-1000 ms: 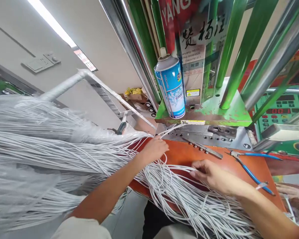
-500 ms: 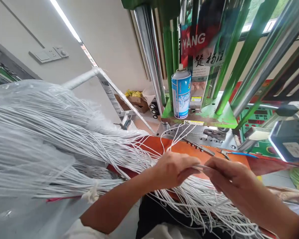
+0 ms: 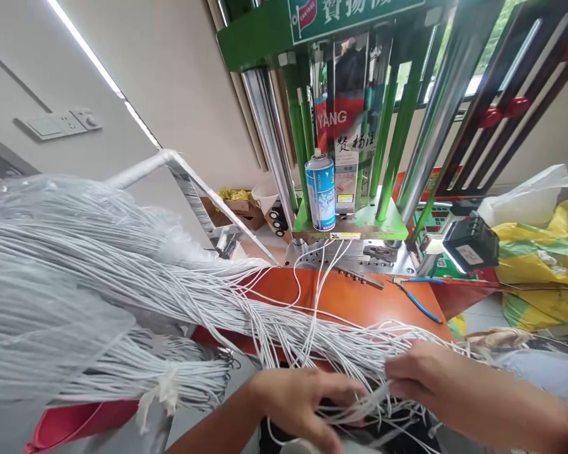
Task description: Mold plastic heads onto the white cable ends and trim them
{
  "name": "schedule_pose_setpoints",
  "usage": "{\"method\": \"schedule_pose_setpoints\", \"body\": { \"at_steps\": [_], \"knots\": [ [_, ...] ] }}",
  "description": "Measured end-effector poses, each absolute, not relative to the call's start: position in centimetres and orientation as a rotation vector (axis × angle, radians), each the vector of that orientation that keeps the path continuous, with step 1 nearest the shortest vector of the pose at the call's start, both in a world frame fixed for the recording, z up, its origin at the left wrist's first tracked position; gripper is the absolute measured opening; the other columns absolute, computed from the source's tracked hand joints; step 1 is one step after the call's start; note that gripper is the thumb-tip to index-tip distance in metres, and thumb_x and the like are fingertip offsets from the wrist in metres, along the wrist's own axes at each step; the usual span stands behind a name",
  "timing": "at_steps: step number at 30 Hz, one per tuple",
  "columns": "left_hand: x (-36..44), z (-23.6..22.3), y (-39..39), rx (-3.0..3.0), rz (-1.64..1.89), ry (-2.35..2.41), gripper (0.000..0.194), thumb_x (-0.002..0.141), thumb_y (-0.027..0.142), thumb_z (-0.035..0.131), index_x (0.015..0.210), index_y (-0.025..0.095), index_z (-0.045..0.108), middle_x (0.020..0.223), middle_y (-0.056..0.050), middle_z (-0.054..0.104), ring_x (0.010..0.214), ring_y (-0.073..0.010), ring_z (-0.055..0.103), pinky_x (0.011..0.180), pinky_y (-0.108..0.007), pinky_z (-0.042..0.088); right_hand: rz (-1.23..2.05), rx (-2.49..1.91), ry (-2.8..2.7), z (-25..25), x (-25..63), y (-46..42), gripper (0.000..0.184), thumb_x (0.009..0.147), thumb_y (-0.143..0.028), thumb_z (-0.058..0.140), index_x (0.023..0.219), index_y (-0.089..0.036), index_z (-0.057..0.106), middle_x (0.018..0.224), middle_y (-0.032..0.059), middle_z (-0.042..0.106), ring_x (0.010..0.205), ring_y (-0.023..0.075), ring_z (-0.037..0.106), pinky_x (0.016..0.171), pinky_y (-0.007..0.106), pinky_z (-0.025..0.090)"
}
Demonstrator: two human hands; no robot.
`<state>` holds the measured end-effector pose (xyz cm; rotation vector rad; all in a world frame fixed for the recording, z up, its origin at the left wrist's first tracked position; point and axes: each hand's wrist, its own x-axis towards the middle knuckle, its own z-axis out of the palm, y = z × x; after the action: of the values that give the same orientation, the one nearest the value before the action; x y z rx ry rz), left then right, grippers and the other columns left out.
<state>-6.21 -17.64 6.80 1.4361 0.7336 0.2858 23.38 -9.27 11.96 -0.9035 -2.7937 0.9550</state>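
Long white cables lie in a thick bundle across the orange table top, and several run up under the green press plate. At the lower edge, my left hand has its thumb and fingers apart, with a loose bunch of cable between them or just behind; contact is hard to tell. My right hand, slightly blurred, has its fingers closed on the end of that bunch of white cables. The fingertips are partly hidden by motion blur and by the cables.
A blue spray can stands on the green press plate. Blue-handled pliers and a slim metal bar lie on the orange table top. Plastic-wrapped cables fill the left. Yellow-green sacks sit right.
Both hands came together on a cable, then moved down toward my lap, drawing apart slightly. The left hand's fingers have spread. Several cables now hang from the press. The view has shifted.
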Motion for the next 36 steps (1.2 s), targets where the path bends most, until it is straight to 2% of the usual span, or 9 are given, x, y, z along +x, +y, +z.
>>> {"method": "schedule_pose_setpoints", "body": {
  "at_steps": [2,5,7,12,20,24,28,32,36],
  "knots": [
    [-3.2,5.9,-16.2,1.189,0.536,0.705,0.07,0.08,0.074,0.078,0.12,0.018,0.066,0.088,-0.005,0.072,0.067,-0.0163,0.069,0.058,-0.025,0.053,1.085,-0.869,-2.832,12.1,21.7,-7.7,0.03,0.105,-0.034,0.053,0.079,-0.024,0.063,0.073,-0.0008,0.066,0.068,0.0148,0.056,0.062,0.028,0.036],
    [-1.4,5.4,-13.6,0.953,0.74,0.933,0.053,0.09,0.067,0.071,0.097,0.014,0.067,0.06,0.006,0.054,0.037,-0.0041,0.036,0.037,-0.019,0.029,1.27,-1.028,-2.627,11.2,22.0,-3.8,0.033,0.107,-0.045,0.046,0.09,-0.024,0.065,0.075,-0.0004,0.064,0.066,0.0154,0.052,0.06,0.028,0.037],
    [-1.3,5.3,-12.3,0.883,0.725,0.991,0.049,0.088,0.062,0.075,0.096,0.014,0.067,0.06,0.006,0.055,0.035,-0.0037,0.034,0.034,-0.018,0.028,1.266,-1.102,-2.494,9.9,23.1,-1.7,0.039,0.106,-0.049,0.045,0.086,-0.023,0.064,0.072,-0.0002,0.061,0.064,0.0157,0.05,0.058,0.028,0.038],
    [-0.4,5.0,-9.6,0.957,0.574,0.923,0.05,0.085,0.063,0.076,0.088,0.015,0.064,0.066,0.001,0.063,0.043,-0.009,0.056,0.04,-0.02,0.046,1.215,-0.967,-2.46,8.1,23.5,0.0,0.029,0.098,-0.041,0.059,0.08,-0.022,0.072,0.077,0.0016,0.07,0.072,0.0178,0.06,0.068,0.03,0.045],
    [0.4,5.4,-5.1,0.915,0.561,0.899,0.049,0.087,0.06,0.077,0.094,0.012,0.068,0.07,-0.001,0.065,0.049,-0.0095,0.059,0.047,-0.022,0.052,1.315,-1.003,-2.138,6.8,23.4,3.9,0.04,0.091,-0.057,0.065,0.076,-0.021,0.073,0.073,0.0033,0.07,0.071,0.0202,0.064,0.068,0.033,0.051],
    [1.4,5.0,-2.8,0.858,0.544,0.873,0.055,0.082,0.064,0.08,0.093,0.012,0.067,0.072,-0.001,0.066,0.051,-0.0104,0.061,0.05,-0.024,0.054,1.252,-1.05,-1.914,5.1,20.3,3.6,0.053,0.098,-0.067,0.051,0.087,-0.02,0.072,0.087,0.0061,0.074,0.08,0.0224,0.069,0.075,0.035,0.055],
    [2.0,4.4,-0.6,0.815,0.631,0.86,0.057,0.076,0.065,0.085,0.09,0.014,0.062,0.064,0.002,0.06,0.044,-0.0085,0.053,0.042,-0.02,0.045,1.134,-1.118,-1.824,3.3,18.3,3.3,0.053,0.107,-0.064,0.036,0.108,-0.022,0.069,0.089,0.0049,0.074,0.073,0.0216,0.071,0.067,0.035,0.056],
    [0.1,2.9,0.5,0.763,0.73,0.953,0.053,0.084,0.062,0.08,0.091,0.013,0.063,0.055,0.01,0.043,0.037,-0.0009,0.025,0.037,-0.015,0.017,0.88,-1.227,-1.832,0.9,19.1,3.2,0.041,0.11,-0.045,0.034,0.123,-0.021,0.064,0.119,0.0135,0.073,0.107,0.0282,0.07,0.091,0.044,0.056],
    [-2.1,1.0,0.3,0.763,0.764,1.036,0.055,0.085,0.062,0.079,0.104,0.013,0.063,0.06,0.006,0.057,0.04,-0.0048,0.042,0.039,-0.017,0.031,0.635,-1.316,-2.003,-1.3,19.5,2.2,0.031,0.104,-0.032,0.046,0.12,-0.02,0.069,0.116,0.0164,0.071,0.109,0.0343,0.06,0.093,0.051,0.047]
  ]
}}
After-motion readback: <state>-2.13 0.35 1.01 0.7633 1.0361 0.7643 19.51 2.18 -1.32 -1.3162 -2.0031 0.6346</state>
